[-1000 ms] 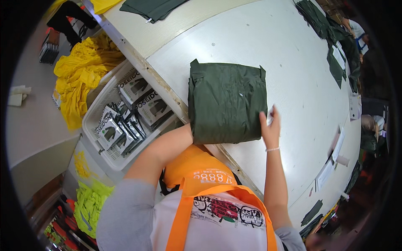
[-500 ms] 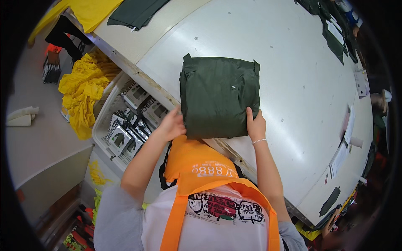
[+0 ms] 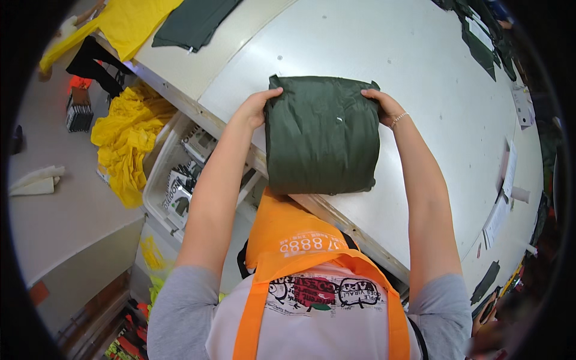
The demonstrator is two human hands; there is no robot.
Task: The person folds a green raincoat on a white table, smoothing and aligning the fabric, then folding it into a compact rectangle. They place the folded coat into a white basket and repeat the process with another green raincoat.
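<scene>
A dark green folded garment (image 3: 324,138) of smooth, slightly shiny fabric lies at the near edge of the pale work table, with a small white mark on its upper face. My left hand (image 3: 259,109) grips its far left corner, thumb on top and the other fingers hidden around the side. At the far right corner my right hand (image 3: 387,107) does the same, its thumb resting over the top edge. The near edge of the garment bulges thickly and reaches the table's wooden rim.
Left of the table stands a white basket (image 3: 157,198) of packaged items, beside a heap of yellow fabric (image 3: 123,144). Another dark green folded piece (image 3: 195,24) and yellow cloth (image 3: 135,24) lie at the far left. Papers (image 3: 497,219) rest along the right side.
Both hands have moved from the garment's near sides to its far corners. The garment now looks puffier and rounder along its near edge.
</scene>
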